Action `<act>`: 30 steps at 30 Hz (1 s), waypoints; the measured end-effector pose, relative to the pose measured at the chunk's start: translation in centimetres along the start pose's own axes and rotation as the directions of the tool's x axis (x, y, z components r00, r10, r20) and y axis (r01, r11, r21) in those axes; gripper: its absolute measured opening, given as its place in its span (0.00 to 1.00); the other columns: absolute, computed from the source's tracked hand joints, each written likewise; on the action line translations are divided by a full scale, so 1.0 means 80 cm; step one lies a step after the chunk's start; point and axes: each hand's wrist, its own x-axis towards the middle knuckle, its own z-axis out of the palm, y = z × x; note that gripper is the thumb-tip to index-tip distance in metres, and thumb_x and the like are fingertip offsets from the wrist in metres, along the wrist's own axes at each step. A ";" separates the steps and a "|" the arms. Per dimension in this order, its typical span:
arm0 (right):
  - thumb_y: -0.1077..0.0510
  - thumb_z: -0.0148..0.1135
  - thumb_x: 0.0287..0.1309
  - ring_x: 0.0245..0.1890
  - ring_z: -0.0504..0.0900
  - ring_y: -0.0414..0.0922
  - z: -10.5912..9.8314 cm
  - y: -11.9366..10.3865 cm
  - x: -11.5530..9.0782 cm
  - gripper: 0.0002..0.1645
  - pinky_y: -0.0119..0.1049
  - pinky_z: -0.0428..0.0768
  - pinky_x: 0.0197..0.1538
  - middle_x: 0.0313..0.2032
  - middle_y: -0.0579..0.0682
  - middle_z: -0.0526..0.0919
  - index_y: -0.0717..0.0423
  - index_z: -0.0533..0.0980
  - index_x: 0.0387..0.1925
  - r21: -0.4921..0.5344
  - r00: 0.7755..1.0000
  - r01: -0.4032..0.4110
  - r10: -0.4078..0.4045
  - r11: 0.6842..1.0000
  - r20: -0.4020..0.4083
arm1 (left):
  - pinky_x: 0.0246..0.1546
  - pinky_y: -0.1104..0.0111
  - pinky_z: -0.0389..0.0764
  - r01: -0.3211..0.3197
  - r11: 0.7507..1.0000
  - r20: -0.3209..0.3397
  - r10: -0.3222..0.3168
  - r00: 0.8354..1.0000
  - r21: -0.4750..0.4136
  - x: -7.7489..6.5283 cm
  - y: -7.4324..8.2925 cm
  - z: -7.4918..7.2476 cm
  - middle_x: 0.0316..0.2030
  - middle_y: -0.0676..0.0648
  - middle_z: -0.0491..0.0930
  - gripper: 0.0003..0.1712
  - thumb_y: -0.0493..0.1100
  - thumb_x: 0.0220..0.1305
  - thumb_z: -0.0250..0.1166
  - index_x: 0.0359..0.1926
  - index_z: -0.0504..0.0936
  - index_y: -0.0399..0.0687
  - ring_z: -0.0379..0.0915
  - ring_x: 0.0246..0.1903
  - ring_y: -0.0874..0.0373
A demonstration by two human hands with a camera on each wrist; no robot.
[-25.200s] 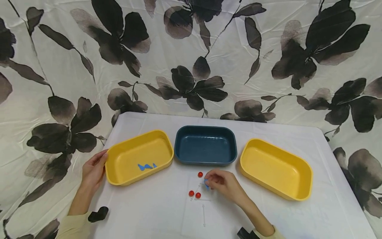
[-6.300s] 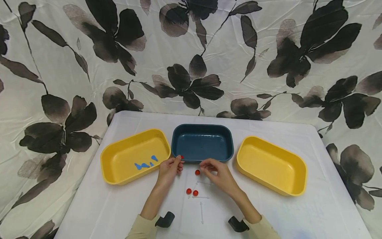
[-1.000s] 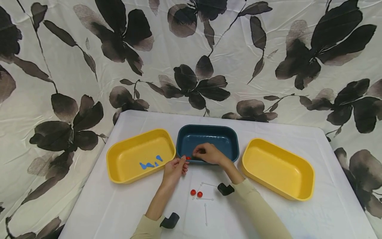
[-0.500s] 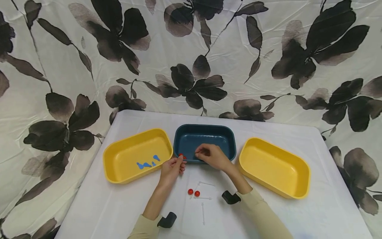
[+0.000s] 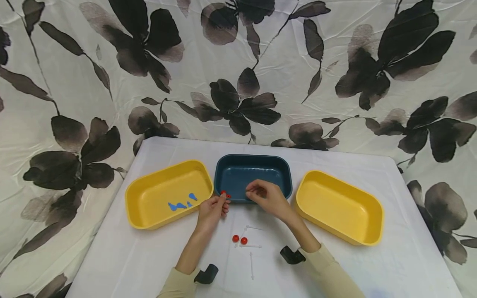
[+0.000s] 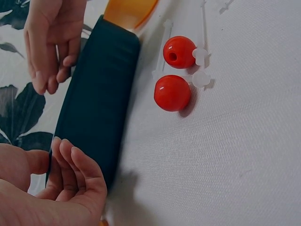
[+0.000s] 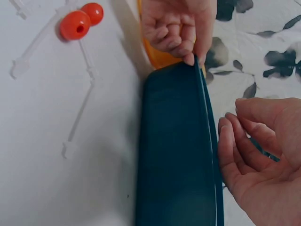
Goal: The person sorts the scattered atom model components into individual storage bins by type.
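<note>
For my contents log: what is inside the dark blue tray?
Two red beads show in the near left corner of the dark blue tray. What lies behind the left hand at that corner and beneath the right hand cannot be seen.

Smooth plastic-looking blue tray (image 5: 234, 176), glossy red beads (image 6: 172, 93), translucent plastic-looking sticks (image 7: 36, 42), matt woven cloth (image 6: 235, 141).

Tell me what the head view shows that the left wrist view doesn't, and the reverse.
Only the head view: blue pieces in the left yellow tray, and red beads inside the dark blue tray.

Only the left wrist view: a clear hole in one of the loose red beads.

Both: the left hand, the right hand, the dark blue tray, the two loose red beads, pale sticks, and at least part of the right yellow tray.
</note>
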 end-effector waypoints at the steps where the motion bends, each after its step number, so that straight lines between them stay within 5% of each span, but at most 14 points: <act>1: 0.61 0.69 0.66 0.37 0.82 0.43 0.000 -0.001 -0.002 0.07 0.36 0.84 0.46 0.38 0.48 0.86 0.59 0.83 0.44 -0.001 1.000 0.000 0.000 1.000 -0.005 | 0.25 0.75 0.78 0.000 1.000 0.000 0.000 1.000 -0.002 0.000 0.000 0.000 0.25 0.44 0.81 0.21 0.43 0.78 0.59 0.40 0.83 0.23 0.73 0.23 0.61; 30: 0.64 0.70 0.64 0.38 0.81 0.43 0.018 0.013 -0.076 0.08 0.36 0.85 0.47 0.41 0.48 0.86 0.58 0.83 0.45 0.058 0.999 0.036 -0.036 0.998 -0.012 | 0.27 0.76 0.78 0.023 1.000 0.019 -0.022 1.000 -0.019 0.000 0.002 -0.001 0.26 0.44 0.80 0.22 0.45 0.78 0.60 0.42 0.82 0.24 0.72 0.25 0.61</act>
